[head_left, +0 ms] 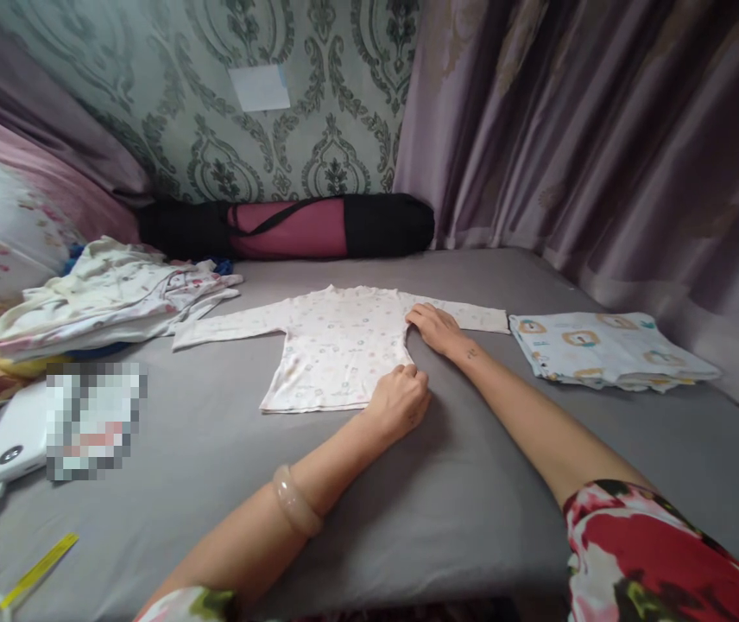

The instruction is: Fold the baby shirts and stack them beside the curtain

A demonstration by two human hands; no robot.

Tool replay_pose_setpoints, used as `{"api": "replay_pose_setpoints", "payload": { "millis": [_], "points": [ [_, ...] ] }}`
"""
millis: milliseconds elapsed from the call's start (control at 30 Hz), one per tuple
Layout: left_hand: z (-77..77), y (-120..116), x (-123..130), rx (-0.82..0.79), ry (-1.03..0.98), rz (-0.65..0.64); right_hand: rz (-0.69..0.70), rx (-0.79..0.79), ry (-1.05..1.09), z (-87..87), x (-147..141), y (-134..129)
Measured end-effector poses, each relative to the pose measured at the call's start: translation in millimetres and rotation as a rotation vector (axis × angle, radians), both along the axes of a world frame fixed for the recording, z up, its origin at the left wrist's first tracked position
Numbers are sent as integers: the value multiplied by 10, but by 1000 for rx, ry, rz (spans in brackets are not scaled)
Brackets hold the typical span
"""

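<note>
Pinching the shirt [340,350] hem goes your left grip [401,399]; your right grip [435,328], closure unclear, seemingly steadies its side!

A bed [201,441] covered by a gray sheet. At its middle a small, pale printed long-sleeved shirt [344,341] lies flat, sleeves outspread; right, a folded patterned cloth [609,345]; left, heaped clothes [116,294], a white device [16,432], a yellow strip [39,572]; behind, a long black-and-maroon bag [288,231].
</note>
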State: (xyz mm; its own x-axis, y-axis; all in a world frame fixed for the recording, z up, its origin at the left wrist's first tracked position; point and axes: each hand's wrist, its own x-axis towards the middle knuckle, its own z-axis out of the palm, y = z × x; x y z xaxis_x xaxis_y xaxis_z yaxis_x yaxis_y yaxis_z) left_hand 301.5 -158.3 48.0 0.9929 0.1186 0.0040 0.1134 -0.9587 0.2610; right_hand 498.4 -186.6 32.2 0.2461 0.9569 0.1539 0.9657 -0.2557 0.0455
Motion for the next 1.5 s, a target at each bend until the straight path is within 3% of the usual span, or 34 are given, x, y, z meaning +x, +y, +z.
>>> {"api": "replay_pose_setpoints", "payload": {
  "millis": [167, 367, 433, 567, 733, 900, 1033, 1200, 1333, 1500],
  "points": [
    [-17, 2, 11, -55, -10, -6, 53, -12, -36, 13, 77, 23],
    [-196, 51, -5, -382, -183, -25, 98, -25, -34, 37, 143, 34],
    [-201, 30, -30, -343, -204, -21, 98, -23, -27, 36, 149, 30],
    [-116, -21, -64, -104, -171, 104, 87, -12, -27, 23, 148, 24],
    [-100, -9, -28, 63, -39, 49, 90, -1, -12, 14, 143, 30],
    [-188, 51, -20, -74, -117, 65, 70, 20, 59, -11, 178, 31],
    [-174, 64, -59, -127, -147, 20, 7, 42, 163, -2, 194, 33],
    [-127, 14, -77, -34, -129, 5, -171, 37, 135, 56, -99, 136],
    [-110, -11, -108, -4, -138, -43, -145, 23, 179, -66, -508, 287],
    [45, 175, -152, -241, -126, -110, -214, -90, 219, -261, -721, 344]
  ]
}}
